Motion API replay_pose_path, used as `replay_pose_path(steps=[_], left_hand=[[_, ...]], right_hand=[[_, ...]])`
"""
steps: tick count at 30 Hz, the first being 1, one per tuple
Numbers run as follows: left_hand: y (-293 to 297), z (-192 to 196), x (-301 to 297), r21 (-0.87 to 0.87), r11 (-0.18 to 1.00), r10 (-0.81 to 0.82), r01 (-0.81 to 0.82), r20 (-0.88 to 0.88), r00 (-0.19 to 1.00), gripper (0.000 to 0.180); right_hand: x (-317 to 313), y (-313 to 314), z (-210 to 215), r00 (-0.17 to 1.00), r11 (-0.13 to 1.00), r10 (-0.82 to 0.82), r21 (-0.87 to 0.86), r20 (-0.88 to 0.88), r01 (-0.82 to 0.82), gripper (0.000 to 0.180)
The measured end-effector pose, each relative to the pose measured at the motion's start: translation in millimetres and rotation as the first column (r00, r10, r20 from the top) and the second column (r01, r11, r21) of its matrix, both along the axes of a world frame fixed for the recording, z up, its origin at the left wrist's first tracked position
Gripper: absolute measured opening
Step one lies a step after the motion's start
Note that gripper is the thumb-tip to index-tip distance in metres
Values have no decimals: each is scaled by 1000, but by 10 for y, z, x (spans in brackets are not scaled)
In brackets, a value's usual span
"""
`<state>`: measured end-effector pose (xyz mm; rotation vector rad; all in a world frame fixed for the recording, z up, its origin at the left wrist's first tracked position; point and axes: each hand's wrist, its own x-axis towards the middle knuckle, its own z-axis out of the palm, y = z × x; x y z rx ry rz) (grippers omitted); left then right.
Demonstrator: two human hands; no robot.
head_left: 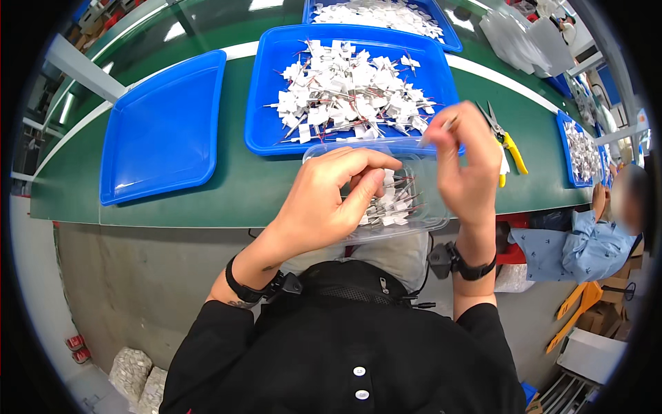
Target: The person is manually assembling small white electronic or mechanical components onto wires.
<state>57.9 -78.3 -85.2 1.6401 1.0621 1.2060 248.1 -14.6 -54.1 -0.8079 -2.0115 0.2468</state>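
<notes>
A clear plastic container with small white wired parts in it sits at the table's near edge, in front of my body. Over its left side is my left hand, fingers curled and thumb close to the index finger; whatever they may hold is hidden. My right hand is raised over the container's right side, pinching a small white piece, slightly blurred. Just beyond the container, a blue tray bears a heap of white parts with thin red and dark wires.
An empty-looking blue tray lies at left on the green table. Yellow-handled cutters lie right of my right hand. Another blue tray of white parts is behind. At far right a person in a blue shirt sits by another tray.
</notes>
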Motion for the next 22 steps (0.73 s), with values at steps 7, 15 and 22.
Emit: replay_pose_path(steps=[7,15,22], left_hand=[[4,22,10,33,999,10,-10,4,1000,22],[29,-75,-7,91,996,9,-9,-2,1000,22],[48,-63,-37,143,988,53,-51,-12,999,22]], right_hand=[[-49,246,43,915,944,-330,90,231,317,20],[-79,-275,-208,704,993,-2,-79,711,83,4],[-23,-289,-145,940,956,43,-288,339,60,9]])
